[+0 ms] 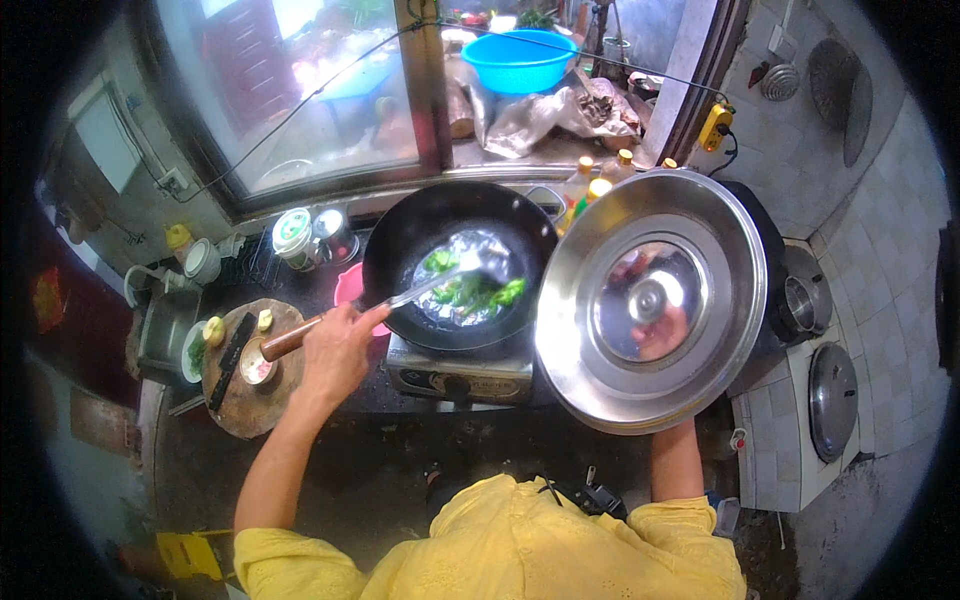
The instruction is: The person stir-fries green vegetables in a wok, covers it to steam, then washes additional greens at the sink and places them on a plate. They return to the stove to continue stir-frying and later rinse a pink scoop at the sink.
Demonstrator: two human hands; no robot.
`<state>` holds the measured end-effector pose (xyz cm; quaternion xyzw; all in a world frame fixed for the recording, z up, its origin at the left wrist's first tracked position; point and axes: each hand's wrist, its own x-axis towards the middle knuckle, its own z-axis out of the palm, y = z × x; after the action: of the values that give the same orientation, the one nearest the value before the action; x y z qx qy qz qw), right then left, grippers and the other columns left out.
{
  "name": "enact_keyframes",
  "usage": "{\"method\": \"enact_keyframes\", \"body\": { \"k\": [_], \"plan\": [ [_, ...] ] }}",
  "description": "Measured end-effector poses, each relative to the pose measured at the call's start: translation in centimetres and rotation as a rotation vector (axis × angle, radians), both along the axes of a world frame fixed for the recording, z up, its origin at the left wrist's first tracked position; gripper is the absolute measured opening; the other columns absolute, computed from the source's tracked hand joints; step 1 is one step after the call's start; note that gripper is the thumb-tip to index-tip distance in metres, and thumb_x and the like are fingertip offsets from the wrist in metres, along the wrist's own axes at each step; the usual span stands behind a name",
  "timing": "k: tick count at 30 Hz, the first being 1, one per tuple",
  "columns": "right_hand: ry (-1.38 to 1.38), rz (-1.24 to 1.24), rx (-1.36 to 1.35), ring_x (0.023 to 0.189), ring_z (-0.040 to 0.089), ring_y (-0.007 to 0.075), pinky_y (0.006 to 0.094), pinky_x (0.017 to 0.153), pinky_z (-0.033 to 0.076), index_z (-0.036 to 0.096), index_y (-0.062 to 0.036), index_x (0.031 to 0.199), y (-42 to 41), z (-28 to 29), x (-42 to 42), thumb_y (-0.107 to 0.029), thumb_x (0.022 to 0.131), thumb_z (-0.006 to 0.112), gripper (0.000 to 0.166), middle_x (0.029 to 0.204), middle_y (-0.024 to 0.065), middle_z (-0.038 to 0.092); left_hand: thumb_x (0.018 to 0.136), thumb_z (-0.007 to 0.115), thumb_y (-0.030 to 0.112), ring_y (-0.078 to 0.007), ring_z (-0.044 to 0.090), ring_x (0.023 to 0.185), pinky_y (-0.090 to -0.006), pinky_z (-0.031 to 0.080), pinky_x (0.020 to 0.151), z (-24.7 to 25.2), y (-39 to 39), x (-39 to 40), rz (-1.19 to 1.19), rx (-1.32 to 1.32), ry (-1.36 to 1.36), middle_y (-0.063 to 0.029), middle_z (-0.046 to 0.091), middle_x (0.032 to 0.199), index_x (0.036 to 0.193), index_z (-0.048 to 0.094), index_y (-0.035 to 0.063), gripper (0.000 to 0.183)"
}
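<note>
My left hand (337, 349) grips the wooden handle (289, 337) of a long metal-shafted cooking utensil. Its shaft (424, 289) slants into a black wok (397, 225), where the working end blurs among green leafy vegetables (487, 292) in shiny liquid. The wok sits on a metal gas stove (457, 379). To the right, my right hand (664, 334) holds a large, round stainless-steel lid (570, 337) tilted beside the wok. The forearm passes behind the lid, and the hand shows only dimly in its shiny centre.
A round wooden chopping board (285, 405) carries a knife (232, 360) and a small bowl (259, 370). Pink plastic (349, 286) shows beside the wok. Behind the lid stand bottles (581, 180). A sink (166, 326) lies far left, and a cable (330, 79) crosses the window.
</note>
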<state>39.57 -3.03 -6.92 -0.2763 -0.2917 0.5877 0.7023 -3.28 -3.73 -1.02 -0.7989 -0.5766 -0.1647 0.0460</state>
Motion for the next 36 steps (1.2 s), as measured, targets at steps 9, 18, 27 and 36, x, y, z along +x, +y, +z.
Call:
{"method": "enact_keyframes", "body": {
  "k": [9, 18, 27, 36],
  "plan": [
    [-0.002, 0.007, -0.005, 0.083, 0.058, 0.0114, 0.0286, 0.063, 0.049, 0.057, -0.0102, 0.119, 0.3, -0.3, -0.2, -0.021, 0.096, 0.054, 0.025, 0.105, 0.0022, 0.062, 0.077, 0.065, 0.004, -0.0263, 0.058, 0.082, -0.0398, 0.047, 0.067, 2.3, -1.5, -1.4, -0.191, 0.149, 0.211, -0.0081, 0.054, 0.086, 0.112, 0.068, 0.0186, 0.038],
    [0.025, 0.001, -0.011, 0.081, 0.058, 0.0115, 0.0284, 0.062, 0.049, 0.057, -0.01, 0.119, 0.5, -0.4, 0.1, -0.021, 0.096, 0.054, 0.025, 0.104, 0.0022, 0.063, 0.079, 0.067, 0.003, -0.0251, 0.061, 0.082, -0.0389, 0.049, 0.068, 6.8, -5.7, -2.8, 0.043, -0.043, 0.219, -0.0092, 0.058, 0.093, 0.113, 0.068, 0.0196, 0.037],
    [0.118, 0.101, -0.003, 0.078, 0.058, 0.0116, 0.0283, 0.061, 0.049, 0.057, -0.0097, 0.119, 3.1, -0.6, 0.2, -0.02, 0.096, 0.054, 0.025, 0.102, 0.0022, 0.064, 0.079, 0.067, 0.002, -0.0323, 0.062, 0.086, -0.0423, 0.05, 0.07, 4.9, -3.6, -0.4, 0.105, -0.031, -0.022, -0.0125, 0.06, 0.097, 0.117, 0.066, 0.0153, 0.04],
    [0.063, -0.05, 0.049, 0.075, 0.058, 0.0106, 0.0262, 0.058, 0.048, 0.057, -0.0057, 0.12, 2.2, 0.2, 3.4, -0.023, 0.094, 0.058, 0.031, 0.097, 0.0019, 0.064, 0.078, 0.063, -0.003, -0.0314, 0.061, 0.084, -0.0413, 0.049, 0.07, 3.8, -4.3, -1.6, -0.033, 0.042, -0.081, -0.011, 0.059, 0.089, 0.114, 0.067, 0.0158, 0.041]
  ]
}}
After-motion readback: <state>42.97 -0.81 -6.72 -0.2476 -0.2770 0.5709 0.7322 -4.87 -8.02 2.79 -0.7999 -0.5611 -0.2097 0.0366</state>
